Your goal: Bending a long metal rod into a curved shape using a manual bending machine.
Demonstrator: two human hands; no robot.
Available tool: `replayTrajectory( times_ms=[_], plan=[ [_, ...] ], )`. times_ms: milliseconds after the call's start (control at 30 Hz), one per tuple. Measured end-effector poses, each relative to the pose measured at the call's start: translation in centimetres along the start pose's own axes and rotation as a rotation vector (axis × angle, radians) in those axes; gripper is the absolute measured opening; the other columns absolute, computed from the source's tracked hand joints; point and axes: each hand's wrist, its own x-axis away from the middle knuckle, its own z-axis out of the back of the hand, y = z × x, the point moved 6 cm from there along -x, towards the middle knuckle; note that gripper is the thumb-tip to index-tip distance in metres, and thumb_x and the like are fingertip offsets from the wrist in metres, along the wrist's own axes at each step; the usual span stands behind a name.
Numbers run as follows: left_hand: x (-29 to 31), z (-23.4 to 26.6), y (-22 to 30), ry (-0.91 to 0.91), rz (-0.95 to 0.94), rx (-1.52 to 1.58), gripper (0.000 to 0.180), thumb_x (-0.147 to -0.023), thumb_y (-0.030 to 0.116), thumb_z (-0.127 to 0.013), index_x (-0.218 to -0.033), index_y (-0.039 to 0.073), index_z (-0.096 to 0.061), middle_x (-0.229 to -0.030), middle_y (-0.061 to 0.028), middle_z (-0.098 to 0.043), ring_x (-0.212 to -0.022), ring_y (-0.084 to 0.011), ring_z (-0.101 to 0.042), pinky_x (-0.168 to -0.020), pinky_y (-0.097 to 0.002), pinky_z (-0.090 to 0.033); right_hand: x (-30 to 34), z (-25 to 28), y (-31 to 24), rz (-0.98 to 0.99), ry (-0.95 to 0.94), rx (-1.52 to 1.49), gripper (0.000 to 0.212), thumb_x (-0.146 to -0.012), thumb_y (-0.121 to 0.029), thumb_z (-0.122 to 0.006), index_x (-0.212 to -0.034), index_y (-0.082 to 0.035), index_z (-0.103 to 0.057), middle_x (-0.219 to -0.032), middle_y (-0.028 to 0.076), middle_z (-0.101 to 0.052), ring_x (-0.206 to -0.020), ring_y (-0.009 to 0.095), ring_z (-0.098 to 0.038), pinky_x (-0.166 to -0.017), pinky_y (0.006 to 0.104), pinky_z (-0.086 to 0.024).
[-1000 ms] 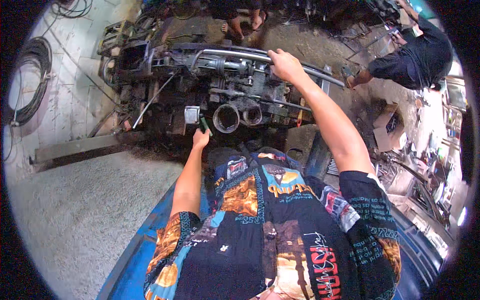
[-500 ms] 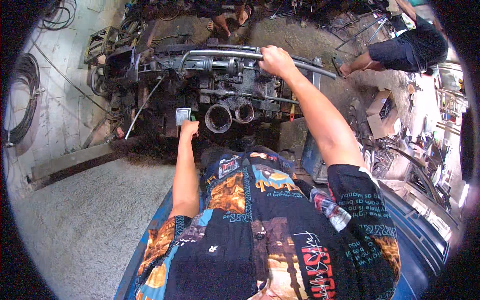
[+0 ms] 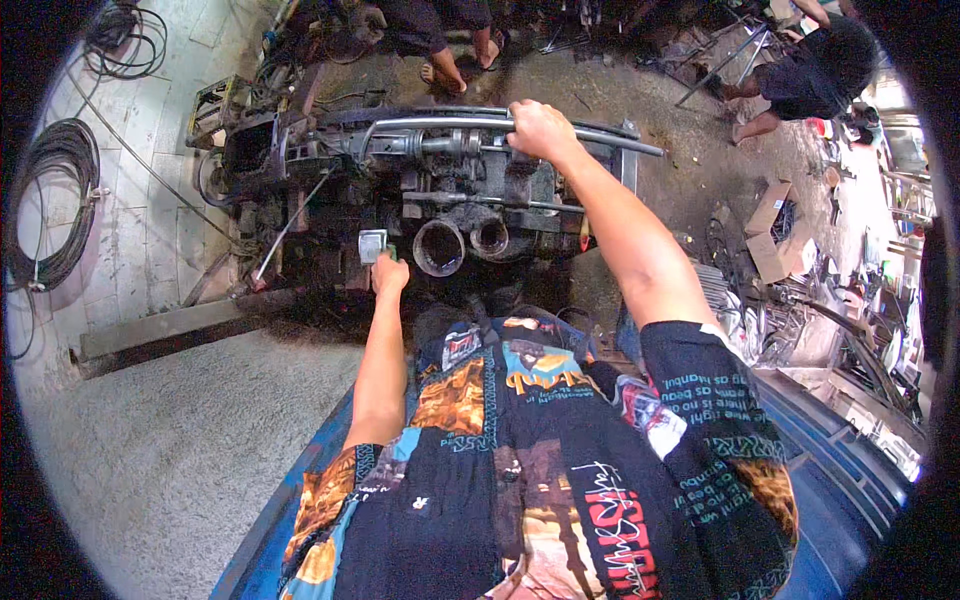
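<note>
My right hand [image 3: 541, 131] is wrapped around a long grey metal bar [image 3: 440, 123], which lies across the far side of a dark, greasy machine assembly [image 3: 440, 180]. The bar bends downward at its left end, and its right end sticks out past the hand. My left hand [image 3: 391, 273] is closed on the green handle of a small tool with a flat, pale, square head [image 3: 373, 245]; its exact kind is unclear. That tool is held over the near left part of the assembly, beside two round open pipe mouths [image 3: 439, 248].
A person's bare feet [image 3: 443, 74] stand beyond the assembly, and another person [image 3: 815, 85] crouches at far right. Coiled black cable [image 3: 60, 205] lies at left. An open cardboard box [image 3: 770, 235] and scattered metal parts lie at right. A blue panel [image 3: 820, 490] is beside me.
The view has shifted, so the assembly appears slightly lower. Both hands keep their holds on the bar and the green-handled tool. The crouching person at right has moved a little.
</note>
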Motion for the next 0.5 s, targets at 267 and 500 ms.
replayTrajectory(
  times_ms=[267, 500],
  plan=[
    [2.3, 0.4, 0.1, 0.076, -0.067, -0.049, 0.04, -0.085, 0.023, -0.064, -0.125, 0.017, -0.062, -0.108, -0.0209, -0.067, -0.104, -0.039, -0.063, -0.089, -0.0488, -0.05, 0.9, 0.5, 1.1, 0.027, 0.063, -0.081, 0.04, -0.07, -0.026, -0.07, -0.1, -0.001, -0.064, -0.101, 0.019, -0.066, -0.095, 0.039, -0.065, -0.084, 0.0467, -0.054],
    [2.7, 0.1, -1.0, 0.089, -0.077, -0.029, 0.042, -0.085, 0.023, -0.065, -0.127, 0.017, -0.061, -0.111, -0.0197, -0.067, -0.105, -0.0387, -0.063, -0.09, -0.0476, -0.05, 2.2, 0.1, -0.2, 0.051, 0.242, 0.035, 0.031, -0.073, -0.02, -0.07, -0.097, -0.002, -0.064, -0.098, 0.018, -0.066, -0.092, 0.034, -0.066, -0.083, 0.0481, -0.052]
  ],
)
